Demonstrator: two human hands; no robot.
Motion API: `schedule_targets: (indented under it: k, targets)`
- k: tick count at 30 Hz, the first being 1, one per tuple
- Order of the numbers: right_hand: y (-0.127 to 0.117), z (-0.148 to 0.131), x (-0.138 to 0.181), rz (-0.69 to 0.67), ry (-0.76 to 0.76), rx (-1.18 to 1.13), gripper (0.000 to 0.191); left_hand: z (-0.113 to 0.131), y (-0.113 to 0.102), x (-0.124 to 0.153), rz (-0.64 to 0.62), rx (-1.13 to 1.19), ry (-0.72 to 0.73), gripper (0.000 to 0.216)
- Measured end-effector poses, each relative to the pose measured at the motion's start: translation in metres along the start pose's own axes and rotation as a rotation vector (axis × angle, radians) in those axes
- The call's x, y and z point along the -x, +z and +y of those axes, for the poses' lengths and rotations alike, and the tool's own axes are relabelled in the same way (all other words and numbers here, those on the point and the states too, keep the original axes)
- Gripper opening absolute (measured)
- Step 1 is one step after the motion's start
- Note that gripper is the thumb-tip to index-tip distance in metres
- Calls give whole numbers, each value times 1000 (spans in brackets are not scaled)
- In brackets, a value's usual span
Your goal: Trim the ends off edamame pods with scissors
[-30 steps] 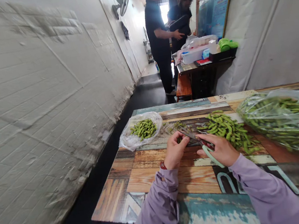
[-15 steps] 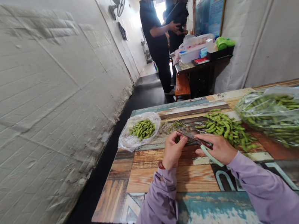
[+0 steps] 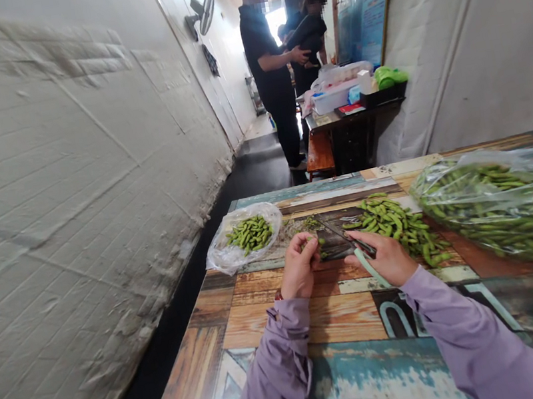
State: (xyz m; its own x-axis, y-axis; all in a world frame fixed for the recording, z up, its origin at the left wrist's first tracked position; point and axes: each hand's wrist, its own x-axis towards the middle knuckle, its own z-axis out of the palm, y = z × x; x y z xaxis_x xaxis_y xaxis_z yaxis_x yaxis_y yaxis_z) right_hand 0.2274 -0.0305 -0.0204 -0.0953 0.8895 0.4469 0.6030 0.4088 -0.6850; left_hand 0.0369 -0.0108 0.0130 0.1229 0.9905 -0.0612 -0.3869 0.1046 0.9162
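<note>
Head view, with the clock face centred between the two hands. Between nine and ten, a thin clear plastic bag [image 3: 218,257], spread open around a modest mound of plump green bean pods [image 3: 250,234]: probably the finished share, and a small one. Toward half past ten, a loose scatter of pale brown and green trimmings [image 3: 296,227], lying directly on the multicoloured plank-patterned tabletop [image 3: 332,314] (fair evidence of plenty of snips already made).

At nine, the left hand [image 3: 298,265], narrow at the fingertips, apparently pinching one slim green pod [image 3: 309,240], largely hidden by the fingers. Near the centre, a pair of scissors with dark metal blades and pale mint-green handles [image 3: 368,265], pointing up toward half past ten, with no visible contact with the pinched pod. At three, the right hand [image 3: 388,258], wrapped around those handles; impossible to tell how far apart the blades.

Between two and three, just beyond the right hand, a long loose heap of bright green pods [image 3: 399,222], likely next in line. Farther out at three, a large bulging transparent plastic bag [image 3: 453,200], packed with many more. By that comparison, early going: far more left than done.
</note>
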Motion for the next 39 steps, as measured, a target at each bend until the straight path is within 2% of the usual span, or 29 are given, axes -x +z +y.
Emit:
schedule_targets:
  k: [7, 12, 28, 36, 39]
  targets:
    - [3, 1, 2, -110, -53, 27, 55, 1, 1, 0, -2, 61, -30, 37]
    - [4, 1, 2, -123, -68, 61, 57, 0, 0, -1, -14, 79, -34, 39]
    - [5, 4, 3, -92, -146, 73, 46, -2, -1, -1, -26, 88, -53, 39]
    - [4, 1, 4, -76, -93, 20, 42, -1, 1, 0, -34, 106, -86, 39]
    - [-1, 0, 1, 3, -36, -15, 44, 2, 1, 1, -30, 151, -108, 36]
